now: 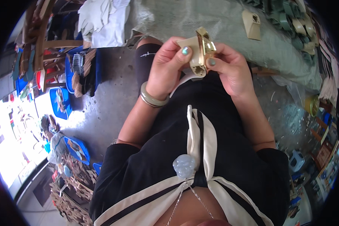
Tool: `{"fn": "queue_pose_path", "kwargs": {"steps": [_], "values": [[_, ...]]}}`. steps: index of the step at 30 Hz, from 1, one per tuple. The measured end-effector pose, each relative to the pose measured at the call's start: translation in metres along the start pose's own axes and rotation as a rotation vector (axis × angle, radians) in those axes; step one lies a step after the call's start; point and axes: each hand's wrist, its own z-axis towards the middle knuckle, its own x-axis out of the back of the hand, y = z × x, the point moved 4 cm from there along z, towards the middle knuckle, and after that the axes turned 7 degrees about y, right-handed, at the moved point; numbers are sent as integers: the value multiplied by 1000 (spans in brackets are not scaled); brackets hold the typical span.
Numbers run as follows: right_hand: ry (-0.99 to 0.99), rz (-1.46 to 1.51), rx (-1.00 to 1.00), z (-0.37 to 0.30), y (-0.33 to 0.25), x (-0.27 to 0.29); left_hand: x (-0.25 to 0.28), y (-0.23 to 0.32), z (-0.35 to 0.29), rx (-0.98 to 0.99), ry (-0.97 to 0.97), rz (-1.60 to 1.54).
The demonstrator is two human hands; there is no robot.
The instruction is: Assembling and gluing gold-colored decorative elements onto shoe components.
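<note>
Blue bins point(98, 71) at left, grey floor point(118, 81) beside them.
White gloves point(94, 17) lie upper left, by greenish sheeting point(177, 19); brown pieces point(69, 199) heap lower left; yellow tub point(311, 105) far right.

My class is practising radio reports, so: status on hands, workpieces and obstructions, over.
Left hand holds beige hollow block. Right hand holds glossy gold piece, close against it. Similar beige block on grey-green sheet, out of the way.

On your grey-green covered desk point(199, 19), a tapered beige plastic piece point(253, 29) is lying right of white cloth gloves point(95, 17).
</note>
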Motion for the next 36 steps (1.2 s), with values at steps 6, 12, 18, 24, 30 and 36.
{"fn": "queue_pose_path", "kwargs": {"steps": [6, 12, 18, 24, 30, 36], "values": [[73, 0, 17, 13, 1, 1, 2, -2, -2, 23, 2, -36], [-38, 67, -192, 31, -1, -6, 14, -10, 4, 127, 83, -289], [-12, -149, -47, 9, -15, -22, 23, -11, 7, 132, 123, -332], [1, -283, 130, 19, -9, -15, 18, -16, 7, 172, 120, -344], [55, -144, -67, 30, -10, -15, 13, -20, 1, 283, 93, -341], [31, -33, -147, 28, -7, -15, 11, -18, 0, 301, 107, -367]]}}
